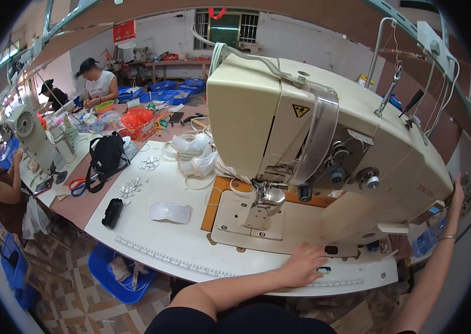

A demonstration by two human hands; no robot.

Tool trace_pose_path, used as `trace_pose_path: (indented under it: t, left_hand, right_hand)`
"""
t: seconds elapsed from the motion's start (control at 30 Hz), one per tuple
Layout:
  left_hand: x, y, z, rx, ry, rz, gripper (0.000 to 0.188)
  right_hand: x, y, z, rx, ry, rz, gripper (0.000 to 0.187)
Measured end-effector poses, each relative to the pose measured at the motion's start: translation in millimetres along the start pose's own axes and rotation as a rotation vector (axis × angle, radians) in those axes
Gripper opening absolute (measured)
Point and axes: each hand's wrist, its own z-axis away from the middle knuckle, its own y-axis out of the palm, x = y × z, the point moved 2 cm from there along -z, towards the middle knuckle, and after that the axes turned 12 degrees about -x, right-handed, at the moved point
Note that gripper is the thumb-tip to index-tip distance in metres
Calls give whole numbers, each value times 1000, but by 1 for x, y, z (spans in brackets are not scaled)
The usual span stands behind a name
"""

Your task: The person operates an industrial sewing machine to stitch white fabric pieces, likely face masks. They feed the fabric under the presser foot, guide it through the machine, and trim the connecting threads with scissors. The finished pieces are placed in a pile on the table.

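A large cream industrial sewing machine [246, 100] stands on a white table [152, 236]. My left hand [305, 265] rests low over the table's front part, beside the machine's base plate [230, 222]. Its fingers are stretched out and slightly apart, with nothing seen in them. Close to its fingertips lies a small green and dark object [323, 270], too small to name. Far to the right, my right hand [458, 192] reaches up against the machine's right end, near the handwheel [470, 189]. Its fingers are mostly hidden, so its grip does not show.
White fabric pieces [194, 153] are heaped behind the machine. Left on the table lie small silvery pieces [131, 189], a black object [112, 212] and a white patch [170, 212]. A blue bin [97, 273] stands below. Other people work at the left and back.
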Motion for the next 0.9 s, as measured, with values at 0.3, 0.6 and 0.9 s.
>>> trace_pose_path:
  t: [0.3,0.6,0.9]
  left_hand:
    - [99,-258,97,-222,-654,-992,76]
    - [179,-332,177,247,-848,-1010,98]
    - [127,-247,92,-207,-485,-569,79]
  right_hand:
    - [-45,-24,0,21,38,-263,44]
    - [-129,4,185,-461,258,-275,35]
    - [3,193,500,279,358,-227,17]
